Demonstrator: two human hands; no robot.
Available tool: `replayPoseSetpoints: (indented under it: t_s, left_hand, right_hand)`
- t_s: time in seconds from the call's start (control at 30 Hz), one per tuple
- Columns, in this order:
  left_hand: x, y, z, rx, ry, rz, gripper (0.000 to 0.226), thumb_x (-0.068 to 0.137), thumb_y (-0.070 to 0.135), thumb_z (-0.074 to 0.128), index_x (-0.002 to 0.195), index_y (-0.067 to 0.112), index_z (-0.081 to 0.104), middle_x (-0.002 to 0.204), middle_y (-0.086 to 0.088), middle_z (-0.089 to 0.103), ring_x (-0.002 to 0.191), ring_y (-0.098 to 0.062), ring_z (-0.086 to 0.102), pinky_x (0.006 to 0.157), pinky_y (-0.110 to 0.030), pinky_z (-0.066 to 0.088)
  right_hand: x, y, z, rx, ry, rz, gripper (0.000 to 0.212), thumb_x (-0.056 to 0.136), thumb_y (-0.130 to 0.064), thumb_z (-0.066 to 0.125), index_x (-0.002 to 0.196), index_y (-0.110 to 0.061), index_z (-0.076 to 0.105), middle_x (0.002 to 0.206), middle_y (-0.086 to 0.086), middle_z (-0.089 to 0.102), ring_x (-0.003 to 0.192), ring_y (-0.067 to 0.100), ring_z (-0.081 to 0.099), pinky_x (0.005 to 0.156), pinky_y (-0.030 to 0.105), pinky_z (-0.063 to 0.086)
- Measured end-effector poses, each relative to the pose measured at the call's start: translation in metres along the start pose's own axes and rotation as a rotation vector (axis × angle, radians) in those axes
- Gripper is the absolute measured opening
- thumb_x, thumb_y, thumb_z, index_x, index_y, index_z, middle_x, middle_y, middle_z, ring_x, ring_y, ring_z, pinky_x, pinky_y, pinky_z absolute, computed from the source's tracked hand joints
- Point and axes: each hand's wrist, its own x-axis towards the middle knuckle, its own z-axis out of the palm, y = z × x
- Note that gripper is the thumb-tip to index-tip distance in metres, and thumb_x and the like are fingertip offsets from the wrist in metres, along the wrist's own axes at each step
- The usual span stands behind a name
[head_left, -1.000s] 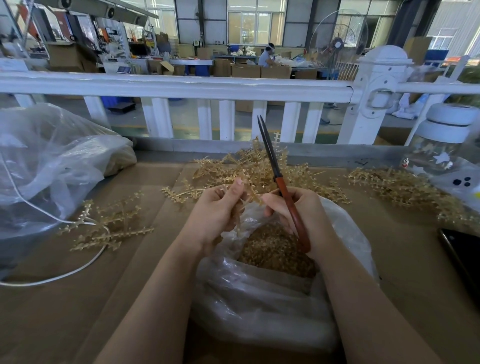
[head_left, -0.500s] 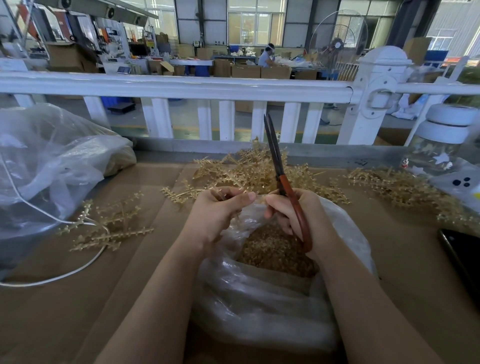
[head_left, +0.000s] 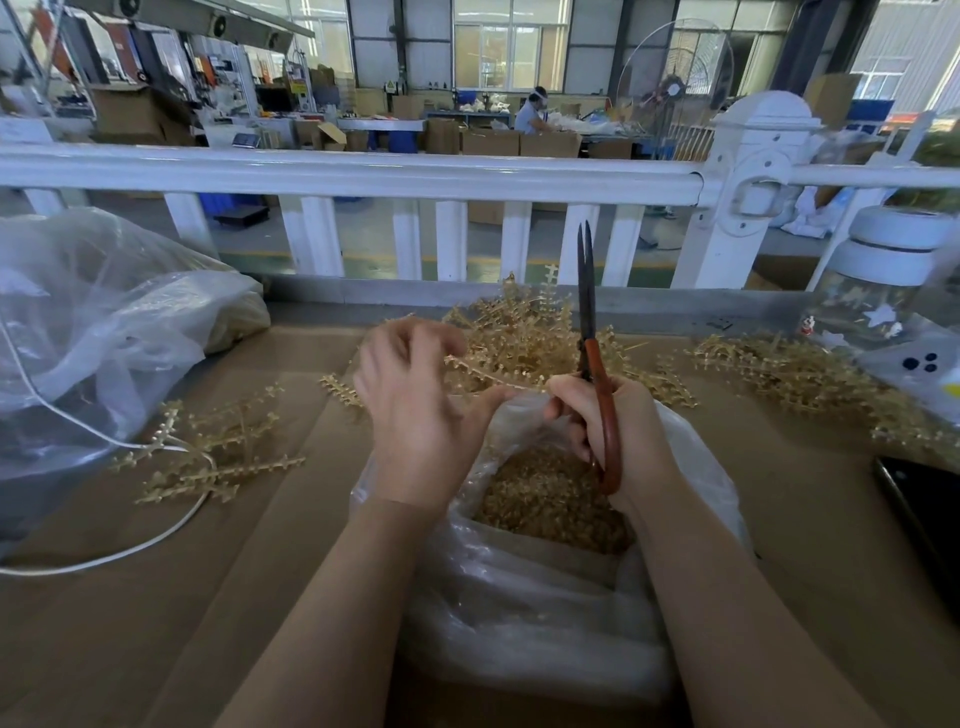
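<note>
Table (head_left: 779, 519), cardboard-covered: clear bag (head_left: 545, 613) at the near edge, centre, mouth open, holding gold clippings. Sprig pile (head_left: 519, 332) along the far edge. Right hand (head_left: 623, 436): grip clenched round the scissors (head_left: 587, 312) handles, blades upright and almost closed. Left hand (head_left: 415, 415): blurred, grip cannot be told. Sprig (head_left: 488, 375) spans between both hands, above the bag mouth. Judged light, thin, springy plastic, easily snapped; take hold at the bare stem end. No legible writing.
</note>
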Motion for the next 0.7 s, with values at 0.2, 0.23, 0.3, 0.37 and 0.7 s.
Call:
replayPoseSetpoints:
  t_s: [0.2, 0.23, 0.3, 0.37, 0.7]
  left_hand:
    - [0.001, 0.005, -0.005, 0.138, -0.116, 0.222, 0.02, 0.07, 0.001, 0.077, 0.07, 0.018, 0.065, 0.065, 0.004, 0.054, 0.054, -0.02, 0.049, 0.048, -0.029, 0.036]
    - [0.0, 0.008, -0.006, 0.131, -0.15, 0.162, 0.019, 0.072, 0.004, 0.074, 0.071, 0.02, 0.064, 0.062, 0.007, 0.055, 0.05, -0.019, 0.05, 0.045, -0.026, 0.037]
    - [-0.003, 0.012, -0.009, 0.138, -0.212, 0.061, 0.014, 0.075, 0.011, 0.07, 0.074, 0.022, 0.062, 0.059, 0.008, 0.056, 0.05, -0.017, 0.054, 0.045, -0.027, 0.043]
    - [-0.004, 0.014, -0.01, 0.116, -0.265, 0.013, 0.011, 0.075, 0.014, 0.068, 0.075, 0.023, 0.061, 0.059, 0.008, 0.058, 0.053, -0.017, 0.056, 0.048, -0.031, 0.048]
    - [0.0, 0.014, -0.006, -0.318, -0.429, -0.312, 0.023, 0.09, 0.039, 0.067, 0.083, 0.019, 0.077, 0.064, 0.014, 0.065, 0.062, -0.005, 0.058, 0.06, -0.028, 0.047]
  right_hand:
    - [-0.002, 0.002, 0.002, 0.009, -0.043, -0.01, 0.015, 0.095, -0.014, 0.068, 0.089, 0.0, 0.067, 0.065, 0.004, 0.069, 0.042, 0.009, 0.044, 0.039, 0.019, 0.032]
    - [-0.002, 0.002, 0.002, 0.016, -0.053, -0.018, 0.014, 0.095, -0.014, 0.067, 0.089, -0.001, 0.067, 0.066, 0.004, 0.069, 0.044, 0.01, 0.044, 0.04, 0.02, 0.032]
    - [-0.004, 0.001, 0.002, 0.033, -0.07, -0.035, 0.014, 0.096, -0.013, 0.067, 0.087, -0.002, 0.067, 0.066, 0.005, 0.068, 0.045, 0.011, 0.043, 0.04, 0.021, 0.031]
    - [-0.005, -0.001, 0.003, 0.053, -0.082, -0.053, 0.015, 0.096, -0.013, 0.066, 0.083, -0.004, 0.066, 0.065, 0.005, 0.067, 0.044, 0.012, 0.042, 0.039, 0.019, 0.032]
    - [-0.008, 0.0, 0.003, 0.102, -0.193, -0.117, 0.016, 0.098, -0.012, 0.061, 0.085, -0.004, 0.066, 0.067, 0.005, 0.065, 0.045, 0.013, 0.044, 0.038, 0.019, 0.034]
